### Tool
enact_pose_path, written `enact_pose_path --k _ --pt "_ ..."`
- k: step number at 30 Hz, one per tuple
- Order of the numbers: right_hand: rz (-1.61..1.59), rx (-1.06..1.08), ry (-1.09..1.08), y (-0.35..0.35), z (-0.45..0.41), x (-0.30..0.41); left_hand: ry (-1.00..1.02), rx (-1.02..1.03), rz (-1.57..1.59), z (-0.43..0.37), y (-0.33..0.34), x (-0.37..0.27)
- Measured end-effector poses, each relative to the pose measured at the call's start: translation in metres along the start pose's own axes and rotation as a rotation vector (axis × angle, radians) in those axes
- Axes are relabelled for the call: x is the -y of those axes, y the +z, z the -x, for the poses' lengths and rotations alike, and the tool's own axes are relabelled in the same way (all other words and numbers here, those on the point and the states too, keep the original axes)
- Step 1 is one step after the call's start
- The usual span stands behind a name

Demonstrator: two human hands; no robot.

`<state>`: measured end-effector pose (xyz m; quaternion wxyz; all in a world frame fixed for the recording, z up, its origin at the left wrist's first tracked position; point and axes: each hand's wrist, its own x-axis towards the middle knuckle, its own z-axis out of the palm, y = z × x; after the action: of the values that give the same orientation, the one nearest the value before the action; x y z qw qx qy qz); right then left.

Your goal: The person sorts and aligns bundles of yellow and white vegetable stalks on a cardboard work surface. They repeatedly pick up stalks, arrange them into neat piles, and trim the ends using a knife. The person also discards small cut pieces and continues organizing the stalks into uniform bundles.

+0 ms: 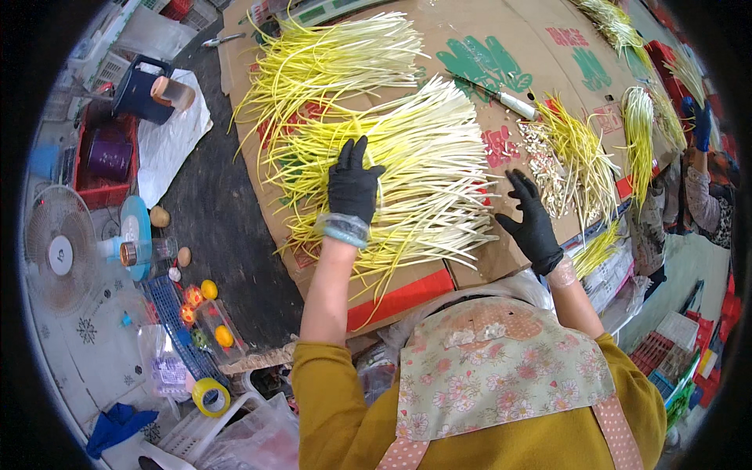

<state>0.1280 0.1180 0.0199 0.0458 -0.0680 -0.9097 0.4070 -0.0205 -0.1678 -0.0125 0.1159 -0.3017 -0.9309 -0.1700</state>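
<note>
A broad spread of yellow garlic chives (411,170), pale at the stem ends, lies on flattened cardboard (511,35). My left hand (353,182), in a black glove, rests on its yellow part with the fingers pointing away from me. Just right of the white stem ends, my right hand (531,220), also black-gloved, has its fingers apart and nothing in it. Farther back lies a second bundle of yellow chives (346,56). To the right of my right hand are cut stem bits (543,170) and a loose heap of yellow chives (578,155).
A knife (511,104) with a white handle lies behind the cut bits. At left are a fan (60,252), a dark blue jug (141,88), a red crate (108,194) and yellow tape (211,397). A co-worker's blue-gloved hand (700,126) holds stalks at far right.
</note>
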Motion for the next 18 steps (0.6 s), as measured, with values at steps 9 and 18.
enact_pose_path --k 9,18 --pt "0.148 -0.079 -0.111 -0.002 -0.028 -0.032 0.208 0.011 0.072 0.015 -0.070 -0.103" --pt "0.782 0.044 -0.201 -0.015 -0.099 -0.072 -0.109 0.074 0.384 0.033 -0.007 -0.095"
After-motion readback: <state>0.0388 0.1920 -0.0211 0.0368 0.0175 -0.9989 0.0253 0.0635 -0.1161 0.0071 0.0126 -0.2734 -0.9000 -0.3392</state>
